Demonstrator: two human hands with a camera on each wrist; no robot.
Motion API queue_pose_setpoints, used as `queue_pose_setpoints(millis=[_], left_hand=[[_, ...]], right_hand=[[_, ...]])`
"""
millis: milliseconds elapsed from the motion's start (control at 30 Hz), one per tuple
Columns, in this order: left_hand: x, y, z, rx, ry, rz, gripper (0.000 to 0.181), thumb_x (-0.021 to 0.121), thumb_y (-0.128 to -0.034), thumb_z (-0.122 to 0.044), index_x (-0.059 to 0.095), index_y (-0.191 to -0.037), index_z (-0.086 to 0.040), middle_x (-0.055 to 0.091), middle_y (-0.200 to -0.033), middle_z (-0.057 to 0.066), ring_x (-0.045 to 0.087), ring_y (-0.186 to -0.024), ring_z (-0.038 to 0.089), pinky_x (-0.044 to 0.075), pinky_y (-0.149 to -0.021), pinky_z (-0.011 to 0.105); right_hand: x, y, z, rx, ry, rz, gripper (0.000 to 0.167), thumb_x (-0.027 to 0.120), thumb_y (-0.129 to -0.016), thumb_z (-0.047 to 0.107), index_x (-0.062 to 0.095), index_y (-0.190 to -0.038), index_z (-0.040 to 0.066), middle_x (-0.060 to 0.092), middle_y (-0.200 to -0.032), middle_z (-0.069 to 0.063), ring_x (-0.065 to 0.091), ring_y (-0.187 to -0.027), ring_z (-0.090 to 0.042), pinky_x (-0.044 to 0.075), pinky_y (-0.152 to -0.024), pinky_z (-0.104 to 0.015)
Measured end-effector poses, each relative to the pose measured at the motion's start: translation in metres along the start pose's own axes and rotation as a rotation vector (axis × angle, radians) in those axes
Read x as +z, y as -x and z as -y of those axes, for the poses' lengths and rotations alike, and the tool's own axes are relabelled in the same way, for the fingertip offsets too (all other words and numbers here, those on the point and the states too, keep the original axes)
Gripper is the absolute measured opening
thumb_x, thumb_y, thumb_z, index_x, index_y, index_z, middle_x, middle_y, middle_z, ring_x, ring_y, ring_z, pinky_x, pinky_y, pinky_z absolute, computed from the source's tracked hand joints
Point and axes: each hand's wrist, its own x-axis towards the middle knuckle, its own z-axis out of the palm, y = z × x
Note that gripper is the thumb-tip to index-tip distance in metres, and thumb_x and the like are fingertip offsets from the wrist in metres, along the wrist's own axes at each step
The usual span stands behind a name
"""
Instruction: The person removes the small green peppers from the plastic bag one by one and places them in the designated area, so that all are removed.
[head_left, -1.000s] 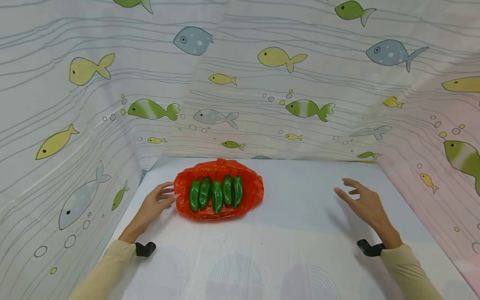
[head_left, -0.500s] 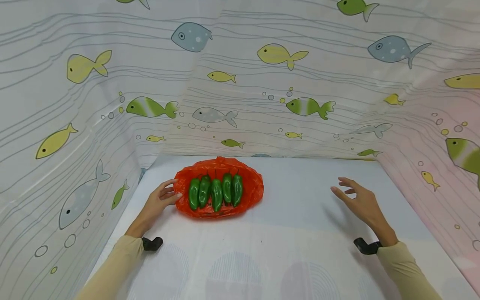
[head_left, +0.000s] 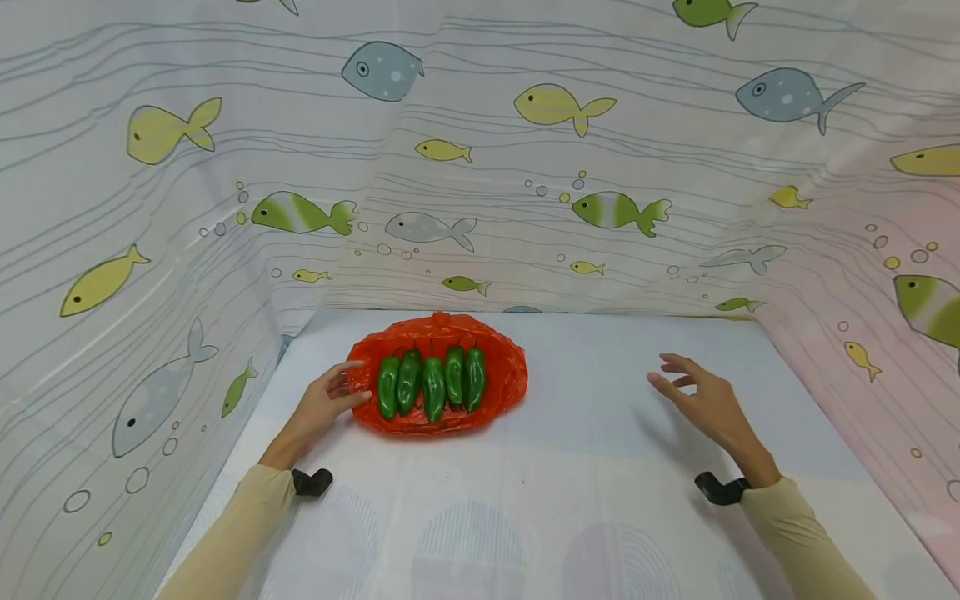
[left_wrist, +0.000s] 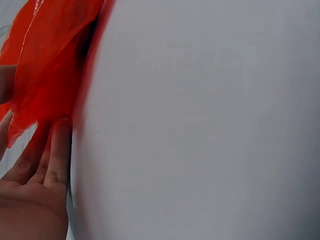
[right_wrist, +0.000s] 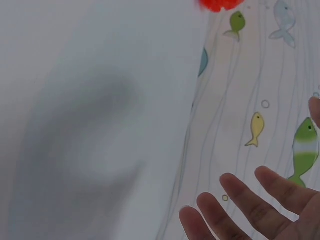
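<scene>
A red plastic bag lies opened out at the back left of the table, with several green peppers side by side in it. At the bag's left edge is the left hand, its thumb and fingers spread about the rim. The left wrist view shows the fingers against the red plastic, not clearly curled round it. Above the table at the right hangs the right hand, fingers loosely bent, holding nothing; its spread fingers show in the right wrist view.
The white table is bounded at the back and sides by a hanging cloth printed with fish. Each wrist bears a black mount, the left one and the right one.
The left hand has moved right, its fingertips now over the bag's left edge. The right hand has shifted a little to the left. Bag and peppers have kept their place on the table.
</scene>
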Motion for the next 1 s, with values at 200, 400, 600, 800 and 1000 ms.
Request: queue_pose_setpoints(millis=[200,400,600,800,1000], left_hand=[[0.0,-0.002,0.004,0.005,-0.015,0.005,0.069,0.079,-0.0931,-0.023,0.046,-0.152,-0.012,0.048,-0.148,0.024,0.051,-0.127,0.04,0.048,-0.09,0.019],[0.001,-0.003,0.005,0.019,0.023,0.016,0.072,0.081,-0.0913,-0.017,0.044,-0.153,-0.011,0.05,-0.147,0.024,0.052,-0.127,0.04,0.049,-0.089,0.018],[0.001,-0.003,0.004,0.014,0.04,0.036,0.078,0.082,-0.0897,-0.015,0.04,-0.156,-0.013,0.047,-0.15,0.023,0.05,-0.131,0.04,0.048,-0.09,0.017],[0.001,-0.007,0.005,0.002,0.034,0.06,0.08,0.083,-0.089,-0.014,0.038,-0.156,-0.012,0.046,-0.15,0.024,0.048,-0.131,0.039,0.047,-0.092,0.018],[0.001,-0.009,0.006,-0.021,0.087,0.079,0.081,0.082,-0.089,-0.01,0.037,-0.157,-0.012,0.044,-0.152,0.024,0.046,-0.132,0.039,0.048,-0.092,0.018]], right_hand=[[0.006,-0.004,0.006,0.0,-0.017,0.028,0.075,0.056,-0.099,0.062,0.045,-0.154,0.011,0.058,-0.143,-0.02,0.058,-0.122,-0.042,0.049,-0.09,-0.064],[0.015,-0.008,0.016,0.002,-0.017,0.049,0.076,0.055,-0.098,0.065,0.045,-0.154,0.014,0.059,-0.142,-0.018,0.058,-0.122,-0.041,0.048,-0.091,-0.064],[0.024,-0.014,0.025,-0.021,-0.042,0.072,0.074,0.056,-0.098,0.065,0.046,-0.153,0.016,0.061,-0.141,-0.015,0.06,-0.12,-0.037,0.048,-0.092,-0.062],[0.033,-0.021,0.034,-0.051,-0.075,0.097,0.071,0.057,-0.098,0.063,0.048,-0.153,0.018,0.062,-0.14,-0.012,0.06,-0.12,-0.035,0.048,-0.093,-0.061],[0.042,-0.03,0.046,-0.069,-0.104,0.118,0.069,0.058,-0.097,0.064,0.051,-0.15,0.021,0.064,-0.137,-0.009,0.06,-0.119,-0.033,0.048,-0.093,-0.06]])
